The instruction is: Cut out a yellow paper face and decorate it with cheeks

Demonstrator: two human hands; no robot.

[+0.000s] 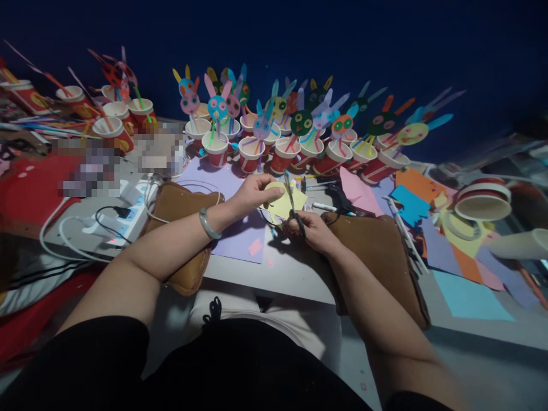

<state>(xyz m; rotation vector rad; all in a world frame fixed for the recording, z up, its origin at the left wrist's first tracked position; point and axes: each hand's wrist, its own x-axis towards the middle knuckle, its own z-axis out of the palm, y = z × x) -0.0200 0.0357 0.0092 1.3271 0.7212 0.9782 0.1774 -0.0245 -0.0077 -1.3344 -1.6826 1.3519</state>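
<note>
My left hand (pixel 256 195) pinches a piece of yellow paper (pixel 278 206) by its upper left edge, above the table. The paper has a rounded outline on the left and angular corners on the right. Dark-handled scissors (pixel 290 197) are in my right hand (pixel 311 229), its fingers wrapped round the handles. The scissor blades point away from me and lie across the right part of the paper. Whether the blades are fully closed is hard to make out. Beneath my hands lie a sheet of purple paper (pixel 240 242) and small pink scraps (pixel 256 247).
Red paper cups (pixel 287 157) with colourful paper rabbit heads stand in rows behind my hands. Brown cushions (pixel 381 257) lie under both forearms. At left is a power strip (pixel 135 211) with cables. Coloured paper scraps (pixel 411 200) and tape rolls (pixel 483 200) lie at right.
</note>
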